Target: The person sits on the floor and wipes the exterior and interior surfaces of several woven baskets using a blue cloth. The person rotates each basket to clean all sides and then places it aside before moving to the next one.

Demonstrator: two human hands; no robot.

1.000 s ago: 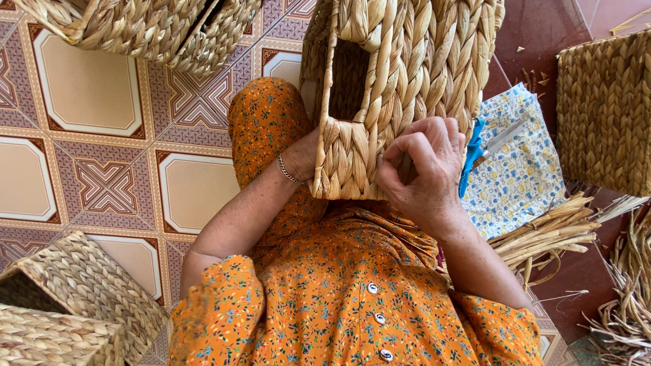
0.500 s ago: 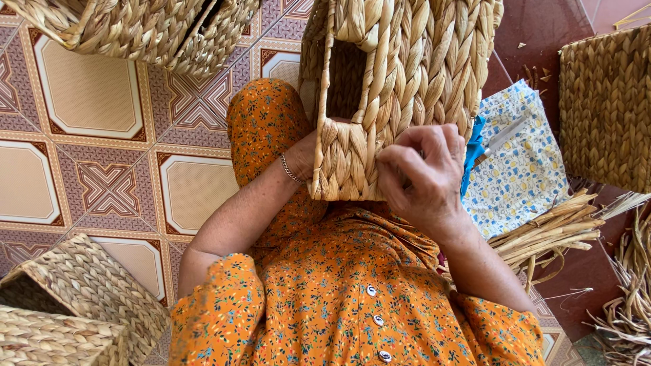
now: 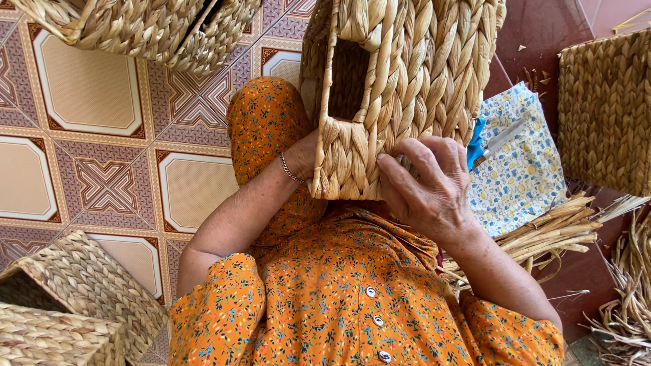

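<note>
A woven straw basket with a cut-out handle hole rests on my lap, tilted on its side. My left hand is mostly hidden behind the basket's near corner and holds it there; a thin bracelet sits on the wrist. My right hand presses on the basket's front wall, fingers spread over the braided strands near the lower edge. I wear an orange flowered dress with buttons.
Another woven basket lies at top left and one at bottom left on the patterned tile floor. A square basket stands at right. A blue patterned cloth and loose dry straw lie beside me.
My right hand has shifted slightly along the basket's front wall, fingers spreading. The basket and left hand have hardly moved.
</note>
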